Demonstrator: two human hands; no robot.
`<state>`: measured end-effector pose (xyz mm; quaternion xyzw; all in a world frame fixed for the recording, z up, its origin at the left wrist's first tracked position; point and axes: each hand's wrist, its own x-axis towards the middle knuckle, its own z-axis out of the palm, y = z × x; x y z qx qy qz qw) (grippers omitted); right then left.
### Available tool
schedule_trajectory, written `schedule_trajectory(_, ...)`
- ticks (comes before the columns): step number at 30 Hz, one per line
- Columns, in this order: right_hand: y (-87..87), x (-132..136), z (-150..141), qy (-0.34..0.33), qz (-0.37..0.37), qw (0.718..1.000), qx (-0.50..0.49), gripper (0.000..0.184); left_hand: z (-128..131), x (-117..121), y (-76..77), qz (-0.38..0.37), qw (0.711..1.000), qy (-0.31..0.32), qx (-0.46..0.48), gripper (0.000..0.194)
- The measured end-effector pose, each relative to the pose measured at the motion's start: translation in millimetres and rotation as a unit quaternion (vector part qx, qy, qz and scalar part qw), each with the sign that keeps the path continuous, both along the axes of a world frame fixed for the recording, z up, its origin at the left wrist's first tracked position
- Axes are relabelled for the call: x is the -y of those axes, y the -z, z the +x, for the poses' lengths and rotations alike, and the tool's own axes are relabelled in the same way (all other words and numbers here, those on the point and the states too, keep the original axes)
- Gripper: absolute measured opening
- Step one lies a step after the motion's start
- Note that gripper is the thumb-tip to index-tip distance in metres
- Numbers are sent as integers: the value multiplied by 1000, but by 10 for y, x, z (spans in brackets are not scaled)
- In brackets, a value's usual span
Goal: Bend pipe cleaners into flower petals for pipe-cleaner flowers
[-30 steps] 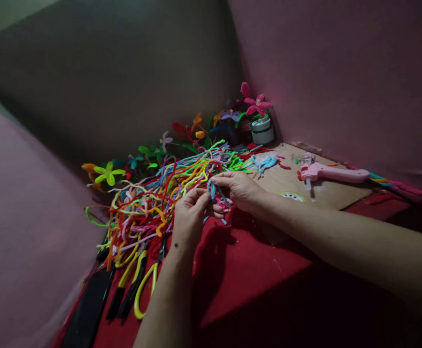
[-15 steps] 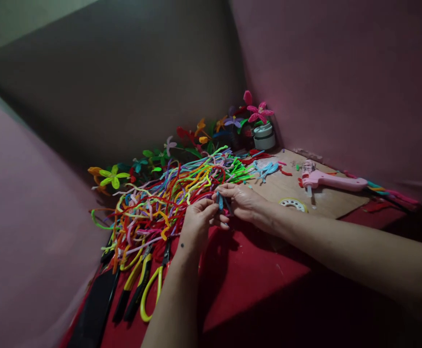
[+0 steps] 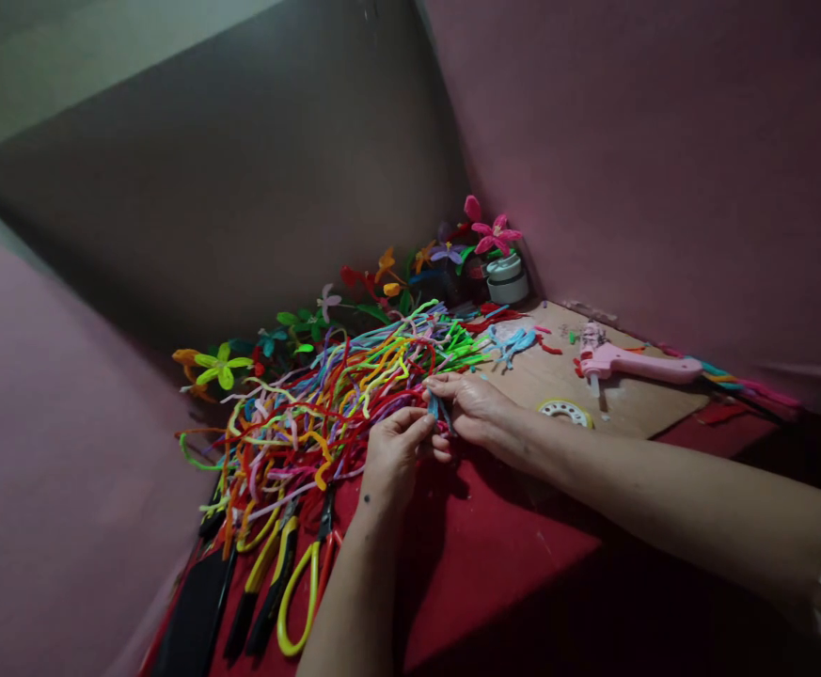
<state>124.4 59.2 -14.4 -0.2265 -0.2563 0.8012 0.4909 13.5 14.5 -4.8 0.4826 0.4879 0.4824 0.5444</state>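
Between my hands is a small bent piece of blue pipe cleaner (image 3: 434, 407). My left hand (image 3: 400, 444) pinches its lower left side between thumb and forefinger, the other fingers curled beneath. From the right, my right hand (image 3: 472, 406) grips its upper end with the fingertips. The fingers partly hide the piece, so its full shape cannot be made out. Just behind my hands lies a big tangled heap of multicoloured pipe cleaners (image 3: 297, 414).
A pink glue gun (image 3: 636, 363) and a white tape roll (image 3: 565, 412) lie on a brown board (image 3: 636, 414). Yellow-handled scissors (image 3: 297, 602), black-yellow pliers (image 3: 269, 592) and a black phone-like slab (image 3: 195, 611) sit front left. Pipe-cleaner flowers (image 3: 221, 365) and a white-lidded container (image 3: 507, 279) stand behind.
The view has tilted slightly, so the scene sits a little lower. My hands still hold the blue piece together, and its angle between the fingers has shifted a little.
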Motion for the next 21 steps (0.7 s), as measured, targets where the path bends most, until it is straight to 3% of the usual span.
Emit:
schedule_trajectory(5, -16, -6, -13, 17, -27, 999, 8, 7, 14, 5, -11, -16, 1000, 7, 1, 22)
schedule_trajectory(9, -48, 8, 22, 5, 56, 994, 91, 11, -75, -18, -35, 2, 1000, -5, -11, 21)
schedule_trajectory(13, -64, -15, 61, 13, 177, 954, 242, 9, -171, -38, -81, 30, 998, -48, 14, 22)
schedule_trajectory(17, -62, -37, 52, 38, 227, 909, 347, 8, -182, -20, -136, 31, 998, -55, 14, 25)
schedule_trajectory(19, -68, -30, 49, 47, 233, 913, 333, 8, -173, -9, -157, 31, 998, -54, 11, 25)
schedule_trajectory(21, -81, -18, 57, 10, 221, 938, 265, 9, -167, -3, -168, 32, 998, -57, 4, 23)
